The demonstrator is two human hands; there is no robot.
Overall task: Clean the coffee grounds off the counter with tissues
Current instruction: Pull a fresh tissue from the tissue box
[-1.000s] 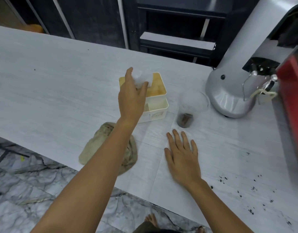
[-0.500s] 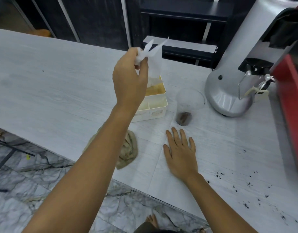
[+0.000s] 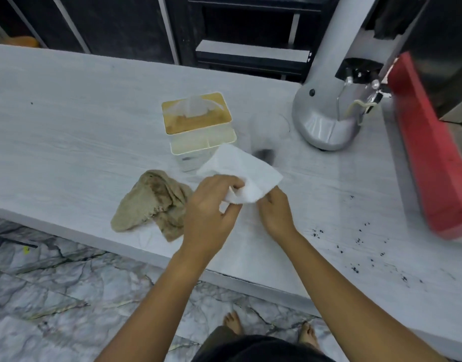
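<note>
A white tissue hangs just above the pale counter, held between both hands. My left hand pinches its near left edge. My right hand grips its near right corner. Behind them stands a tissue box with a wooden lid, another tissue poking out of its slot. Dark coffee grounds lie scattered on the counter to the right of my right hand, near the front edge.
A crumpled beige cloth lies left of my hands. A clear cup with dark dregs stands behind the tissue. A silver grinder and a red-and-black machine fill the right side. Marble floor lies below the counter edge.
My left hand pulled a tissue out of the box and brought it down toward me. My right hand lifted off the counter and took hold of the tissue too.
</note>
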